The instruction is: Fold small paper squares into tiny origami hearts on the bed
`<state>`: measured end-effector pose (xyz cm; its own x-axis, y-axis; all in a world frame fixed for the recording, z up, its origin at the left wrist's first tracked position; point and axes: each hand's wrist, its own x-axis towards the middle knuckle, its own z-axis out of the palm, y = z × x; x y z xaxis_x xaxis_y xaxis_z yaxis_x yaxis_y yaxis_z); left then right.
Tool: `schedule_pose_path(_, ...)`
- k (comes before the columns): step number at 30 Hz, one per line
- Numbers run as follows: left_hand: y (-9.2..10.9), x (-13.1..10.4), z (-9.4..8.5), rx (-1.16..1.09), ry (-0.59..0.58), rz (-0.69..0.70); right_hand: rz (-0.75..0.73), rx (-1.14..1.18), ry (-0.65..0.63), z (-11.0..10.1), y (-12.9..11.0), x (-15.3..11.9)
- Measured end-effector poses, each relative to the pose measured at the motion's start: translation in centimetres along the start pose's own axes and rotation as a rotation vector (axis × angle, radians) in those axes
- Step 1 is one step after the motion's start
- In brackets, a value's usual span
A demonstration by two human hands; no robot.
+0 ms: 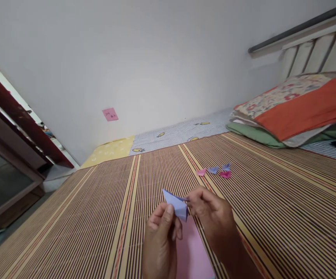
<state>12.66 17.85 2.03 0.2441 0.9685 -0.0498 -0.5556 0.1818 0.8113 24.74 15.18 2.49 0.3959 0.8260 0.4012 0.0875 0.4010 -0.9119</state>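
A piece of folded blue paper [176, 206] is held up between both hands, with one sharp corner pointing up and left. My left hand [161, 236] pinches its lower left side, thumb on the front face. At the right edge, the fingertips of my right hand [211, 217] close on a corner of the same paper. Below the hands lies a pink sheet of paper [193, 252], partly covered by them. Farther off on the mat sit several small folded paper pieces: a light pink one [201, 172], a magenta one [225, 174] and blue ones [213, 170].
A striped mat [92, 217] covers the bed. Pillows [298, 104] are stacked at the right, beneath a white slatted headboard [316, 50]. A pink note [110, 114] is stuck on the white wall. At the left stands a glass-fronted cabinet [5, 178].
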Motion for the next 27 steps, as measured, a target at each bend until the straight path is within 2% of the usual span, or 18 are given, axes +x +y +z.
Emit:
schedule_pose_path(3,0.6,-0.2,0.1,-0.08,-0.059,-0.06,0.119,0.075,-0.064,-1.0,0.3,0.6)
schedule_pose_path(7,0.8,-0.1,0.0,-0.08,-0.103,-0.09,0.217,0.151,-0.286,-1.7,0.9,1.1)
schedule_pose_path(9,0.8,-0.1,0.0,-0.071,-0.131,-0.09,0.237,0.226,-0.345,-1.6,1.2,1.2)
schedule_pose_path(16,0.6,-0.2,-0.1,-0.078,-0.128,-0.114,0.389,0.505,-0.362,-1.0,2.5,0.9)
schedule_pose_path(21,0.6,-0.2,-0.4,-0.111,0.019,-0.165,0.399,0.573,-0.366,-1.0,2.8,1.0)
schedule_pose_path(27,0.5,0.1,-0.3,-0.168,-0.023,-0.099,0.416,0.668,-0.261,-0.6,2.1,1.1)
